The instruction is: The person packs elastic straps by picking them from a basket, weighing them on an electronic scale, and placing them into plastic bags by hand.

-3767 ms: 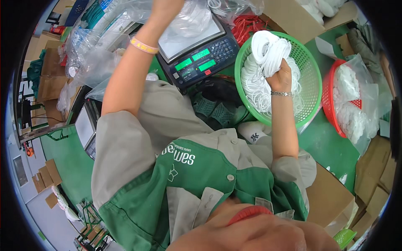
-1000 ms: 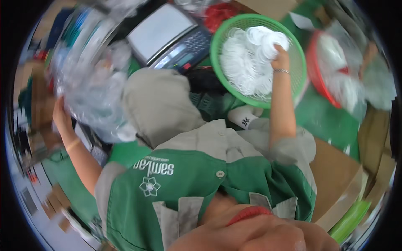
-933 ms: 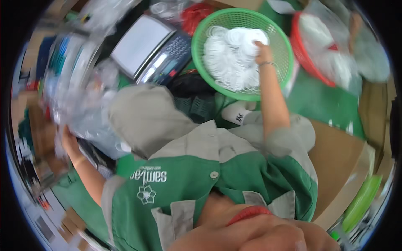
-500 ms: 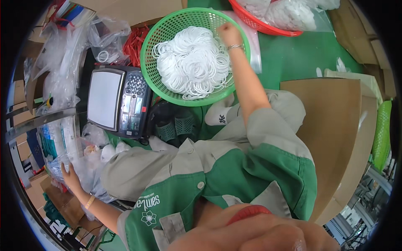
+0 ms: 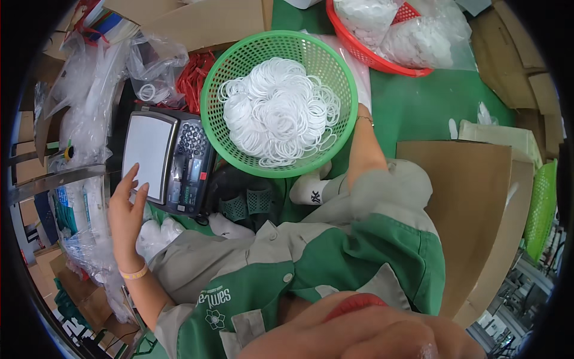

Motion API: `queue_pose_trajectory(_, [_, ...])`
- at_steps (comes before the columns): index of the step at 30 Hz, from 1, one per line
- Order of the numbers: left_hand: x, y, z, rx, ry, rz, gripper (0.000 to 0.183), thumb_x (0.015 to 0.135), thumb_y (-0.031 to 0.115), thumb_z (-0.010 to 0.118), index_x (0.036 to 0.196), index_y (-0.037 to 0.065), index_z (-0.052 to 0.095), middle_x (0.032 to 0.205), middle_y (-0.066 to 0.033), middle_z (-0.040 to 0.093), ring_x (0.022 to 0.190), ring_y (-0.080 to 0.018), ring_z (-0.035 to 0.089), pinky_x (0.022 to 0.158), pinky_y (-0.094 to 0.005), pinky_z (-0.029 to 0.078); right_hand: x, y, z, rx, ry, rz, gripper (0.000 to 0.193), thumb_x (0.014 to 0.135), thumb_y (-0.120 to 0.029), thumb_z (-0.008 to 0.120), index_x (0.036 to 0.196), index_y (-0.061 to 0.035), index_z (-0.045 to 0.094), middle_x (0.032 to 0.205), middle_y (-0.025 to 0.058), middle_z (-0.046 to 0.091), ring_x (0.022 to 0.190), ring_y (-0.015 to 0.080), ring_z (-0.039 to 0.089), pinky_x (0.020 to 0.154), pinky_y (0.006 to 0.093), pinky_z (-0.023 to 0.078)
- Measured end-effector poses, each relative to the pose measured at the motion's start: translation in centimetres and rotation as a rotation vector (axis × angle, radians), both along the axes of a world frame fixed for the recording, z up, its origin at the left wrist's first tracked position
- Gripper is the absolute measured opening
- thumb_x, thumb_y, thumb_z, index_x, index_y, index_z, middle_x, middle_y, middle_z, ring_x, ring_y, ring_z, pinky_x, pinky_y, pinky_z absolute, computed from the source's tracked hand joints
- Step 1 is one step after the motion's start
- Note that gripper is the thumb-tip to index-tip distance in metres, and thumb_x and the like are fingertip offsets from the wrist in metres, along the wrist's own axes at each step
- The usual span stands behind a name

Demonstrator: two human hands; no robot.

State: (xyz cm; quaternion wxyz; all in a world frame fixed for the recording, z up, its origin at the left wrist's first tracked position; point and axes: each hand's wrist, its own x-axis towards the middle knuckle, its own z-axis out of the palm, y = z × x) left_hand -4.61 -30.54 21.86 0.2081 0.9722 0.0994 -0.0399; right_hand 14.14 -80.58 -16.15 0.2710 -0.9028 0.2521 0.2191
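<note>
My left hand (image 5: 127,218) is open, fingers apart, by the near left corner of a digital scale (image 5: 191,161) with a bare white pan (image 5: 145,152). It holds nothing. A green perforated basket (image 5: 209,96) stands in front of me, with a big heap of thin white rings (image 5: 278,110) inside. My right hand (image 5: 363,113) is down at the basket's right outer side. The rim and my wrist hide its fingers, so whether it grips anything does not show. Pale plastic bags (image 5: 350,63) lie flat behind the basket's right side.
At the far right stands a red basket (image 5: 388,63) of bagged white pieces. A large cardboard box (image 5: 454,209) is at my right. Red ties (image 5: 194,81) and clear plastic bags (image 5: 89,131) lie at the left. Dark slippers (image 5: 248,200) sit before my crossed legs.
My left hand has come from the plastic bags at the left up to the scale. My right hand has left the basket's far right rim for its right outer side. The view has shifted slightly.
</note>
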Motion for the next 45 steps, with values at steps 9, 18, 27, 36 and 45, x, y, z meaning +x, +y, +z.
queue_pose_trajectory(9, [0.1,0.6,-1.3,-0.140,0.050,-0.057,0.040,0.079,0.017,0.057,0.117,0.007,0.050,0.110,-0.0120,0.056,0.089,-0.0214,0.056,0.067,-0.0303,0.044,3.4,-3.6,6.9,0.997,-0.615,-0.843,0.015,0.074,-0.017,0.055,0.066,-0.0041,0.053,0.047,0.0016,0.046,0.039,0.0142,0.042,0.037,0.0292,0.031])
queue_pose_trajectory(18, [-0.6,0.0,-1.1,-0.360,0.111,-0.136,0.040,0.079,0.019,0.058,0.116,0.005,0.050,0.103,-0.0118,0.058,0.087,-0.0168,0.055,0.073,-0.0278,0.042,3.1,1.5,29.5,1.638,-0.920,-0.246,0.013,0.077,-0.013,0.050,0.081,-0.0006,0.054,0.081,0.0075,0.058,0.078,0.0187,0.056,0.072,0.0314,0.045])
queue_pose_trajectory(27, [-0.5,-3.4,-1.9,-0.506,-0.162,-0.444,0.074,0.069,0.024,0.068,0.129,0.004,0.030,0.129,-0.0146,0.037,0.118,-0.0287,0.036,0.098,-0.0346,0.028,-3.5,15.5,35.6,2.154,-0.452,-0.226,0.020,0.078,-0.017,0.047,0.084,-0.0002,0.056,0.087,0.0108,0.061,0.084,0.0288,0.056,0.081,0.0430,0.041])
queue_pose_trajectory(36, [-2.0,-5.2,-5.3,-1.117,0.087,-0.232,0.037,0.079,0.017,0.060,0.109,-0.001,0.050,0.103,-0.0116,0.055,0.096,-0.0164,0.052,0.083,-0.0260,0.039,-8.4,25.6,33.9,2.263,0.107,-0.087,0.022,0.085,-0.023,0.044,0.087,-0.0054,0.056,0.086,0.0059,0.060,0.081,0.0205,0.056,0.079,0.0357,0.042])
queue_pose_trajectory(45, [-2.2,-2.9,-2.4,-1.180,-0.176,0.086,0.028,0.080,0.008,0.056,0.104,0.006,0.042,0.065,0.0014,0.051,0.057,-0.0044,0.045,0.052,-0.0181,0.035,-11.3,28.6,32.4,1.071,-0.822,0.610,0.028,0.081,-0.016,0.053,0.106,-0.0044,0.049,0.099,0.0097,0.056,0.092,0.0207,0.053,0.078,0.0317,0.041])
